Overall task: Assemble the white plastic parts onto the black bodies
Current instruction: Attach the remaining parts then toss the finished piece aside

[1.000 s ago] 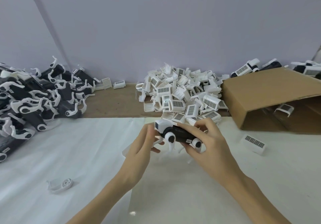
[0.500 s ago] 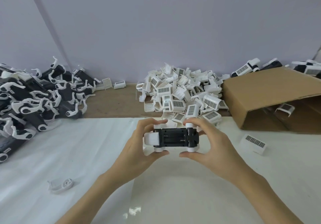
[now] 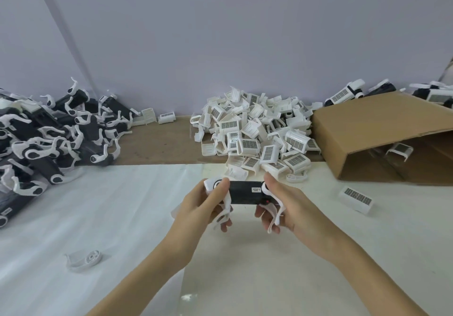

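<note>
Both hands held one black body (image 3: 245, 192) above the white table cover (image 3: 98, 217): the left hand (image 3: 203, 207) gripped its 9 o'clock end, the right hand (image 3: 286, 205) its 3 o'clock end. The pile of white parts (image 3: 257, 134) lay at 12 o'clock.

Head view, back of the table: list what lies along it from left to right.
Pile of black bodies with white arms → two loose white parts by the wall → heap of white barcoded parts → tipped cardboard box.
</note>
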The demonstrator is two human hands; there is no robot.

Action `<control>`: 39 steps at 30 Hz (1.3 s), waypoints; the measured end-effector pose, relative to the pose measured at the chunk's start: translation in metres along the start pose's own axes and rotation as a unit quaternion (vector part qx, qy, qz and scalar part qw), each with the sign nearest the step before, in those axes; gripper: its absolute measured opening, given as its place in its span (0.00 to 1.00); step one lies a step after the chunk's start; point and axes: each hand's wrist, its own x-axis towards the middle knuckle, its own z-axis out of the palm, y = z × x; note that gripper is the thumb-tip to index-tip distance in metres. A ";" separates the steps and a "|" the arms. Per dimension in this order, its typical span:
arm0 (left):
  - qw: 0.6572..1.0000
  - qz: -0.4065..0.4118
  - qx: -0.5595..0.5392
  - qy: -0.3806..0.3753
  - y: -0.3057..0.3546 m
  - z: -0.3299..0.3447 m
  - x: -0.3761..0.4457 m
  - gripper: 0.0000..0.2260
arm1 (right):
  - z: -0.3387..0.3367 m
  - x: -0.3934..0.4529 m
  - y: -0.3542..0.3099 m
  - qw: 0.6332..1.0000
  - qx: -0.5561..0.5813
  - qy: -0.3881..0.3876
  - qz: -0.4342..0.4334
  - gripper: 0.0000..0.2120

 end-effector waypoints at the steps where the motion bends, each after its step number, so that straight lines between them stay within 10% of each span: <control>1: 1.000 -0.018 -0.013 0.008 0.000 0.000 0.000 0.34 | 0.000 0.001 0.001 1.000 0.004 0.001 0.013 0.35; 15: 0.977 -0.080 -0.194 0.029 0.011 -0.017 0.010 0.22 | 0.014 0.001 0.004 0.989 0.149 0.005 0.019 0.30; 21: 0.957 -0.054 -0.263 0.113 0.017 -0.050 0.021 0.21 | 0.030 -0.005 0.021 0.989 -0.128 0.015 -0.074 0.08; 24: 0.957 -0.081 -0.266 0.079 0.020 -0.062 0.021 0.20 | 0.041 -0.008 0.031 0.972 -0.205 0.006 -0.113 0.12; 30: 0.992 -0.056 -0.112 0.022 0.021 -0.046 0.018 0.20 | 0.049 -0.003 0.018 0.982 0.173 -0.011 -0.078 0.31; 39: 0.992 0.051 0.100 -0.061 0.015 -0.044 0.008 0.22 | 0.031 0.000 0.002 0.985 0.147 0.075 0.056 0.31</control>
